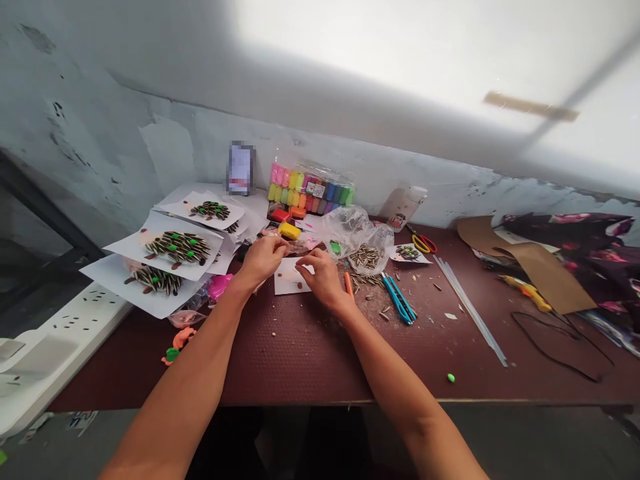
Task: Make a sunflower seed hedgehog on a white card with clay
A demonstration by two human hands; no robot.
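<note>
A small white card [285,287] with a pale peach patch and brown spots lies in front of me on the dark red table. Above its left edge, my left hand [265,259] is closed in a pinch; whatever the fingertips hold is too small to make out. My right hand [323,275] hovers over the card's right side, thumb and forefinger pinched together, with nothing I can name between them. Striped sunflower seeds [365,259] fill a clear plastic bag [383,240] and spill beside it. A yellow clay pack [289,231] sits just beyond my hands.
Stacked cards with seed hedgehogs [180,248] stand left, near a white power strip [75,333]. Coloured clay packs [313,190], a phone [241,168] and a bottle [407,208] line the back. Rightward lie a teal cutter [399,299], scissors [424,243], glue sticks [470,310] and a glue gun [530,293].
</note>
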